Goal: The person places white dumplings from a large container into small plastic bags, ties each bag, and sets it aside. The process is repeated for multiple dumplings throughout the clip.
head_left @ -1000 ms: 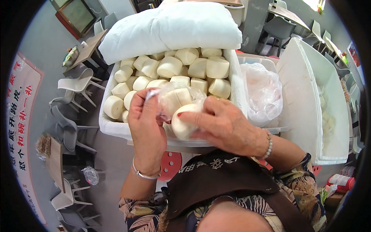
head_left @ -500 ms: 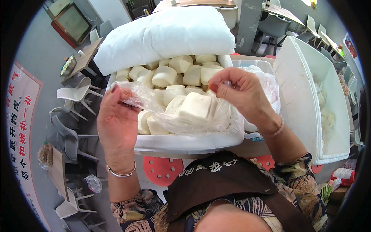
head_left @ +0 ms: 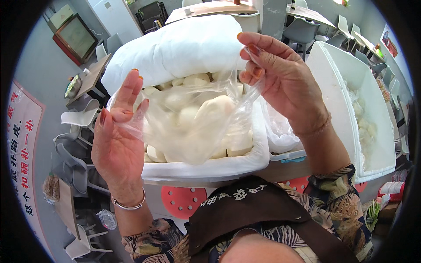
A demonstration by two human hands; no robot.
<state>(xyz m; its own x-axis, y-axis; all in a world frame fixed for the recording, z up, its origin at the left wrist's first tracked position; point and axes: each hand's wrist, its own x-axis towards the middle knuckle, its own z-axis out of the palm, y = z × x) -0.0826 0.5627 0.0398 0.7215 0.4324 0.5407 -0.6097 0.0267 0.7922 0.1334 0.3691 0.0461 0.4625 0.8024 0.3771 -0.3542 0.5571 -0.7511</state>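
Note:
A clear plastic bag (head_left: pixel 169 131) with several white steamed buns (head_left: pixel 215 109) inside hangs between my hands. My left hand (head_left: pixel 117 147) has the bag's left edge between thumb and fingers. Held higher, my right hand (head_left: pixel 291 85) pinches the right edge between thumb and fingertips. The bag's mouth is stretched wide. Beneath it is a cloth-lined white box (head_left: pixel 210 170) full of more steamed buns (head_left: pixel 155 154), partly hidden by the bag. A thick white quilt (head_left: pixel 171 48) is folded back over the box's far side.
To the right of the box stands a tub (head_left: pixel 287 154) with a white plastic bag (head_left: pixel 280 138) in it. Farther right, a large white foam box (head_left: pixel 335 101) holds pale bagged items. Red stools (head_left: pixel 183 201) stand below the table edge. Chairs and tables surround this spot.
Both hands have pulled the bag's mouth wider apart. The right hand has risen away from me and the left has moved slightly left, lifting the bag's edge; the view has shifted slightly.

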